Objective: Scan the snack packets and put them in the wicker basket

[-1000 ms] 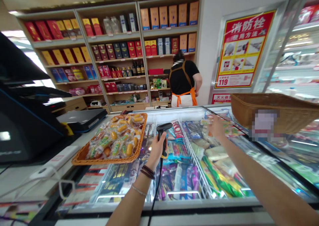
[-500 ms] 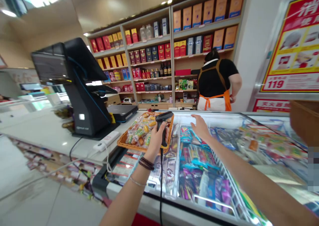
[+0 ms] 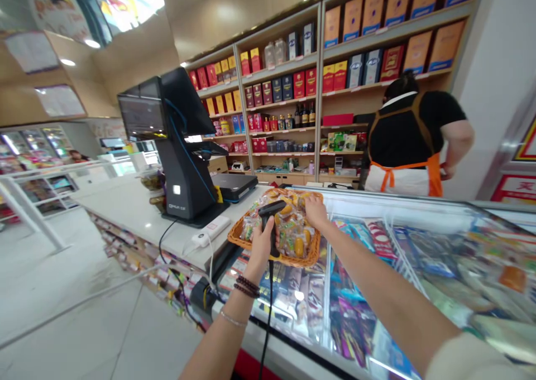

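Observation:
My left hand (image 3: 262, 239) is closed round the handle of a black barcode scanner (image 3: 271, 208), whose cable hangs down toward me. The scanner is in front of an orange wicker basket (image 3: 299, 261) of small clear-wrapped snacks (image 3: 288, 226), some of them yellow. At the basket's right side, my right hand (image 3: 316, 211) reaches in among the wrapped snacks close to the rim. Its fingers are curled, and what is between them, if anything, is hidden. The basket rests on the left end of a glass-topped freezer (image 3: 355, 201).
Packaged frozen goods (image 3: 352, 313) lie in the freezer below my right arm. To the left stand a black checkout terminal (image 3: 188, 157), a flat black device (image 3: 237, 186) and a white power strip (image 3: 211, 230) on the counter (image 3: 121, 207). A person (image 3: 406, 134) in an apron faces the shelves (image 3: 285, 73).
My right hand has moved left from above the freezer into the basket. The view has swung left, so the terminal and basket appear farther right. My left hand still holds the barcode scanner.

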Demonstrator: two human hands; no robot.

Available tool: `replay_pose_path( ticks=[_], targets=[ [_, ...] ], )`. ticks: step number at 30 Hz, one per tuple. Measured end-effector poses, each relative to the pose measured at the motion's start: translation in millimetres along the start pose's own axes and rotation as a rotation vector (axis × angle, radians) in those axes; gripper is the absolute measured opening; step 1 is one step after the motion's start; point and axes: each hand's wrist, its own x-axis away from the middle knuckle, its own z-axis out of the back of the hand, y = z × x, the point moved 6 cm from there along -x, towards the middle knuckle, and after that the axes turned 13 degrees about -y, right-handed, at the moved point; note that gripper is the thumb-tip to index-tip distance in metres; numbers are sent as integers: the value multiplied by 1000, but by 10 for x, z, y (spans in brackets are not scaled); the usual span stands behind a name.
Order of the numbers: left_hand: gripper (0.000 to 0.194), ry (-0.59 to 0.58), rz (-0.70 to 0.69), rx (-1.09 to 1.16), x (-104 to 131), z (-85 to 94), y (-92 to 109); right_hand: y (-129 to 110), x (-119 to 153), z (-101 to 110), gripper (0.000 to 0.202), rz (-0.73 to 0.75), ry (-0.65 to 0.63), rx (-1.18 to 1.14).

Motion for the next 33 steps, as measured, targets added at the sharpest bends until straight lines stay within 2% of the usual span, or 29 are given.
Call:
replay_pose_path(
  ticks=[3, 9, 15, 19, 24, 26, 28, 30, 32, 33],
  targets=[
    [76, -17, 9, 38, 4, -3, -10, 18, 13, -14, 59, -34, -21, 41],
    [77, -12, 56, 53, 11, -50, 8, -28, 80, 70, 61, -10, -46, 89],
    [78, -21, 52, 37, 107, -158, 76, -12, 181, 136, 56, -52, -32, 52],
    [79, -45, 33, 21, 178, -195, 106, -24, 231, 115, 55, -29, -91, -7],
    [80, -28, 42, 9, 185, -233, 135, -15, 339, 203, 50, 56, 15, -47],
    [80, -50, 39, 18, 184, -317, 176, 108, 393, 229, 48, 57, 63, -118],
    [79, -72, 19, 45, 193, -444, 233, 330, 466, 240, 44, 35, 150, -245],
    [79, -104, 3, 72, 205, -622, 274, 659, 572, 197, 32, -32, 256, -424],
    [78, -158, 7, 91, 213, -850, 272, 1067, 726, 62, 19, -140, 341, -662],
    [77, -193, 17, 99, 215, -980, 251, 1276, 822, -36, 24, -194, 368, -798]
  ],
)
